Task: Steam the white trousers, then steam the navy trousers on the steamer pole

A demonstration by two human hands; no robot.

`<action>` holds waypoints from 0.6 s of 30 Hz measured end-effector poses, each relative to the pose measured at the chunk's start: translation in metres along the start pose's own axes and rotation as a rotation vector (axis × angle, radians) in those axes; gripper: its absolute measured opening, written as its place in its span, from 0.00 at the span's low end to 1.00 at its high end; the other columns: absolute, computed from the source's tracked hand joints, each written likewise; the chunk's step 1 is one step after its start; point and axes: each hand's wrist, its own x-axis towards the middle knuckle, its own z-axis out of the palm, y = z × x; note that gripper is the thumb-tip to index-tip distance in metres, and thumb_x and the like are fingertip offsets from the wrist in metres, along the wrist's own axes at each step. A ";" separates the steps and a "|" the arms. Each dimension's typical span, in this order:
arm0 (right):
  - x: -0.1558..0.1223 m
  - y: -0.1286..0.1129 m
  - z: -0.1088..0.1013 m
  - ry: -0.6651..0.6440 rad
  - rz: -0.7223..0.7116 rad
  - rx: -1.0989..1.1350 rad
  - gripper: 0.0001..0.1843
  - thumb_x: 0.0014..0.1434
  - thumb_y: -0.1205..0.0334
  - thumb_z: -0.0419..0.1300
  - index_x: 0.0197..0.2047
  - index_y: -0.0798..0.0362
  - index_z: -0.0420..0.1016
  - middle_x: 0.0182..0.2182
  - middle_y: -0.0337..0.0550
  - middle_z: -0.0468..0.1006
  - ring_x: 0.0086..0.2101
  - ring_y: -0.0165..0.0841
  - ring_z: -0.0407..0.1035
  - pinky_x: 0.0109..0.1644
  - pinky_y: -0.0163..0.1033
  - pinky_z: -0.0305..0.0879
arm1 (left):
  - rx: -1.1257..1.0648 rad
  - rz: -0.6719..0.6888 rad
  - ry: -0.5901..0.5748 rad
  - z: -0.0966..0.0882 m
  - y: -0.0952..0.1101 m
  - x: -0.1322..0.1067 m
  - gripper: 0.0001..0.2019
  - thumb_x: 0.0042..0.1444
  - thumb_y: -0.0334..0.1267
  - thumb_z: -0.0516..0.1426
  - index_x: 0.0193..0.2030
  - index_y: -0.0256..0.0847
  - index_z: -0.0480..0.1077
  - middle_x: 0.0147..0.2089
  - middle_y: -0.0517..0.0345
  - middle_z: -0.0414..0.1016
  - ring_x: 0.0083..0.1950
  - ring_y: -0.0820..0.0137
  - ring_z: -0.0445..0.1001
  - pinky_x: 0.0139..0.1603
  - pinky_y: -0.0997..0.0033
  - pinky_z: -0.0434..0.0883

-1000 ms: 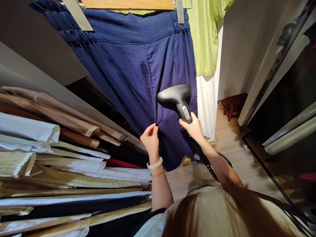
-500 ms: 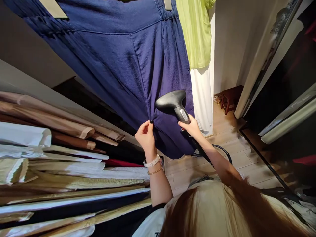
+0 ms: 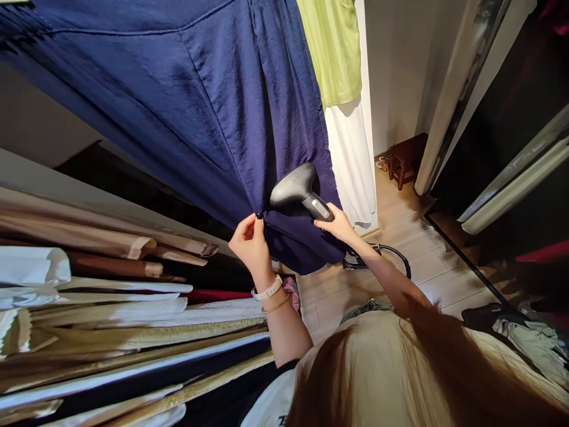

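Observation:
A navy blue garment (image 3: 213,101) hangs in front of me. My left hand (image 3: 249,242) pinches a fold of its fabric near the lower edge, pulling it taut. My right hand (image 3: 338,224) is wrapped round the handle of a black garment steamer (image 3: 297,188), whose head presses against the cloth just right of the pinched fold. A black hose (image 3: 391,255) trails from the steamer down to the floor. A white watch and a thin bracelet sit on my left wrist.
Several garments hang packed on a rack at the left (image 3: 111,308). A lime green top (image 3: 335,47) and a white garment (image 3: 353,160) hang behind the navy one. A small red stool (image 3: 402,157) stands on the wooden floor. A dark sliding door frame (image 3: 493,148) is at right.
The steamer and both hands have moved lower down the navy garment, toward its hem. The view has tipped down, so the hanger has left the top of the frame.

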 end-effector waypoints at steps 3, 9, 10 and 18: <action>0.002 0.018 -0.001 -0.079 -0.069 0.043 0.18 0.51 0.49 0.67 0.40 0.49 0.71 0.31 0.32 0.71 0.33 0.31 0.67 0.40 0.38 0.67 | -0.018 0.003 -0.006 0.000 0.001 0.001 0.14 0.54 0.44 0.65 0.42 0.36 0.80 0.40 0.54 0.81 0.43 0.69 0.79 0.52 0.68 0.76; -0.017 0.055 0.005 -0.073 0.090 0.024 0.19 0.51 0.49 0.67 0.40 0.51 0.70 0.30 0.32 0.71 0.32 0.30 0.65 0.42 0.38 0.66 | 0.003 -0.010 -0.015 0.000 0.000 0.001 0.15 0.54 0.45 0.65 0.42 0.35 0.79 0.41 0.53 0.81 0.43 0.68 0.79 0.53 0.66 0.76; -0.018 0.054 0.005 -0.061 0.075 0.010 0.19 0.51 0.49 0.68 0.40 0.51 0.70 0.30 0.32 0.71 0.33 0.30 0.65 0.42 0.38 0.66 | 0.009 -0.013 -0.017 -0.001 -0.002 0.001 0.15 0.54 0.46 0.65 0.42 0.35 0.79 0.41 0.53 0.80 0.44 0.68 0.79 0.53 0.66 0.76; -0.001 0.045 0.007 -0.043 -0.061 -0.008 0.19 0.51 0.49 0.67 0.42 0.51 0.72 0.31 0.33 0.72 0.32 0.30 0.65 0.39 0.35 0.66 | -0.009 -0.008 -0.065 -0.003 -0.006 0.010 0.15 0.54 0.45 0.65 0.42 0.35 0.79 0.40 0.54 0.80 0.43 0.69 0.78 0.52 0.67 0.76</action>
